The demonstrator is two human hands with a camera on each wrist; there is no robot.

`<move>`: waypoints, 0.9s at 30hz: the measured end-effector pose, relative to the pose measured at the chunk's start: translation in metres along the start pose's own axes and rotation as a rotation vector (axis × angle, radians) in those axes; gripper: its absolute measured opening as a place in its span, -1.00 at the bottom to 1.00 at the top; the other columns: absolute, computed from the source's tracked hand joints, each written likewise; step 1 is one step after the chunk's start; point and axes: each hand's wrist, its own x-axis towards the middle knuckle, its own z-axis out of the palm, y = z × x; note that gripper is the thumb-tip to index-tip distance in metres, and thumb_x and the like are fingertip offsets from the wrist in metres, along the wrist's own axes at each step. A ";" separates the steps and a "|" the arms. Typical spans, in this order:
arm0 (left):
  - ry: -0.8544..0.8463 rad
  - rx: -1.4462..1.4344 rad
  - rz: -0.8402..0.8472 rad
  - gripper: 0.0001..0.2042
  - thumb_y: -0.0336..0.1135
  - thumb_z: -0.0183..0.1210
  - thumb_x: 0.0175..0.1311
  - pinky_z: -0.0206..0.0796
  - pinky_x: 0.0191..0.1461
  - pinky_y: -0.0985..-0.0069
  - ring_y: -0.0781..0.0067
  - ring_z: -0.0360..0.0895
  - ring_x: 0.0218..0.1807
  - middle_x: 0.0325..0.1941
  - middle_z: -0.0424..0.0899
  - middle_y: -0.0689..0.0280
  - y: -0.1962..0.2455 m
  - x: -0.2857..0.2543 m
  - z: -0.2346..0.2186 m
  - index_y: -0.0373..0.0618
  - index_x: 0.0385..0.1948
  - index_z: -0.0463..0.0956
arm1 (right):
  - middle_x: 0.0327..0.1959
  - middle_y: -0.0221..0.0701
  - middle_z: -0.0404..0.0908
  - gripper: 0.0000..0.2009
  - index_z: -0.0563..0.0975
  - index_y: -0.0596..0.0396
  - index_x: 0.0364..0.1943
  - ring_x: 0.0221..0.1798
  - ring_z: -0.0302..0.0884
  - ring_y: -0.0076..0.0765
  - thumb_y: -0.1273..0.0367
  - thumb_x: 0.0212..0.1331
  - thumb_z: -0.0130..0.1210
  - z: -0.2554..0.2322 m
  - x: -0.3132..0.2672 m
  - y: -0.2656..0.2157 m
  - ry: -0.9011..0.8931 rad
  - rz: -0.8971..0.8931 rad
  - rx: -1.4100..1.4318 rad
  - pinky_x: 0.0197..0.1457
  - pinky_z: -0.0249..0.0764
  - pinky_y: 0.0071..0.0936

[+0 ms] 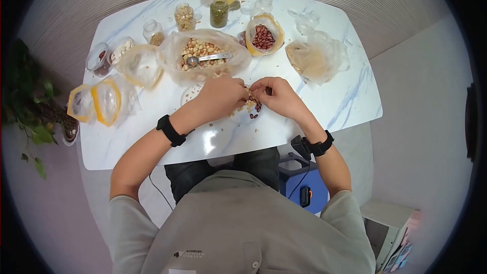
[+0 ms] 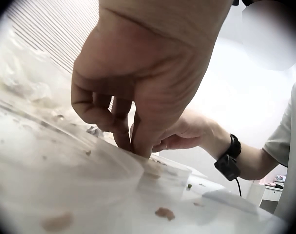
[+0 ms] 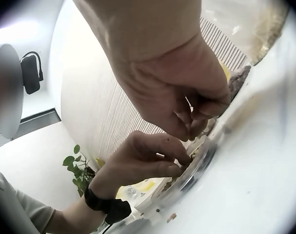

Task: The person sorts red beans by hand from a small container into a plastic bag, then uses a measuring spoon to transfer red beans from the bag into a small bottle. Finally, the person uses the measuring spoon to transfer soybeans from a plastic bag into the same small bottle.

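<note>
In the head view, both hands work over a shallow clear dish [image 1: 243, 118] with pale beans and dark red beans [image 1: 257, 107] in it. My left hand [image 1: 223, 96] reaches in from the left, its thumb and fingertips drawn together low at the dish. From the other side comes my right hand [image 1: 284, 99], fingers bent and tips close to the left ones. The right wrist view has the right hand [image 3: 187, 92] just above the left hand [image 3: 152, 156] at the dish rim. I cannot tell whether a bean is between the fingertips of either hand.
Behind the hands lies a plastic bag [image 1: 172, 66] of pale beans with a metal measuring spoon [image 1: 208, 59] on top. A yellow-edged bag [image 1: 279, 45] holds red beans. Jars [image 1: 219, 14] line the back, a tan-filled bag [image 1: 317, 63] lies right, and opened bags [image 1: 107, 102] lie left.
</note>
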 end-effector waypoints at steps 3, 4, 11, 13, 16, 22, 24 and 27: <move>0.007 0.042 0.007 -0.91 -0.29 0.34 0.20 0.51 -0.19 0.24 0.21 0.68 -0.21 -0.28 0.71 0.38 -0.001 0.001 0.008 0.05 -0.31 0.78 | -0.49 -0.40 0.61 -0.80 0.72 0.26 -0.12 -0.43 0.46 -0.54 0.44 0.24 0.26 0.002 -0.002 -0.013 -0.018 -0.013 -0.131 -0.31 0.44 -0.42; 0.009 0.060 0.002 -0.92 -0.30 0.34 0.20 0.51 -0.18 0.23 0.20 0.68 -0.21 -0.29 0.71 0.38 0.000 0.001 0.009 0.03 -0.32 0.77 | -0.49 -0.36 0.61 -0.80 0.72 0.25 -0.13 -0.42 0.48 -0.49 0.44 0.23 0.27 0.003 -0.003 -0.013 -0.003 -0.048 -0.189 -0.30 0.45 -0.39; 0.051 0.082 -0.020 -0.89 -0.28 0.33 0.22 0.50 -0.20 0.21 0.18 0.65 -0.18 -0.29 0.63 0.32 -0.006 -0.007 0.009 -0.06 -0.34 0.66 | -0.36 -0.12 0.65 -0.85 0.71 0.22 -0.23 -0.26 0.62 0.01 0.42 0.22 0.25 0.014 -0.001 -0.005 0.048 -0.201 -0.454 -0.11 0.51 -0.14; 0.063 0.099 -0.023 -0.89 -0.28 0.34 0.23 0.50 -0.20 0.21 0.18 0.65 -0.17 -0.28 0.63 0.32 -0.006 -0.009 0.010 -0.07 -0.34 0.65 | -0.33 -0.09 0.67 -0.86 0.70 0.24 -0.26 -0.20 0.63 0.09 0.43 0.25 0.22 0.016 -0.001 -0.003 0.040 -0.226 -0.471 -0.05 0.52 -0.09; 0.047 0.115 -0.041 -0.88 -0.28 0.34 0.23 0.50 -0.19 0.21 0.17 0.65 -0.16 -0.29 0.62 0.31 -0.005 -0.009 0.009 -0.07 -0.33 0.64 | -0.30 -0.08 0.68 -0.86 0.65 0.27 -0.28 -0.17 0.63 0.12 0.44 0.28 0.18 0.019 -0.001 -0.006 0.020 -0.228 -0.472 -0.02 0.52 -0.06; 0.170 -0.017 -0.072 -0.88 -0.30 0.33 0.26 0.47 -0.16 0.24 0.14 0.64 -0.16 -0.27 0.63 0.29 -0.004 -0.008 -0.002 -0.07 -0.28 0.63 | -0.28 -0.16 0.72 -0.86 0.58 0.26 -0.17 -0.18 0.66 -0.12 0.47 0.39 0.02 0.010 -0.008 -0.012 -0.001 -0.003 0.047 -0.05 0.56 -0.23; 0.254 -0.133 -0.094 -0.89 -0.31 0.33 0.27 0.46 -0.15 0.24 0.13 0.64 -0.16 -0.26 0.63 0.28 0.002 -0.005 -0.016 -0.06 -0.26 0.63 | -0.25 -0.19 0.74 -0.83 0.59 0.23 -0.13 -0.15 0.68 -0.20 0.48 0.43 -0.04 0.002 -0.002 0.004 -0.020 0.111 0.588 -0.07 0.57 -0.29; 0.351 -0.223 -0.061 -0.89 -0.33 0.32 0.28 0.44 -0.14 0.25 0.13 0.63 -0.17 -0.26 0.62 0.28 0.011 0.005 -0.026 -0.06 -0.23 0.65 | -0.20 -0.25 0.73 -0.80 0.61 0.24 -0.08 -0.16 0.65 -0.36 0.45 0.45 -0.03 0.001 -0.002 -0.002 -0.103 0.221 1.285 -0.11 0.57 -0.41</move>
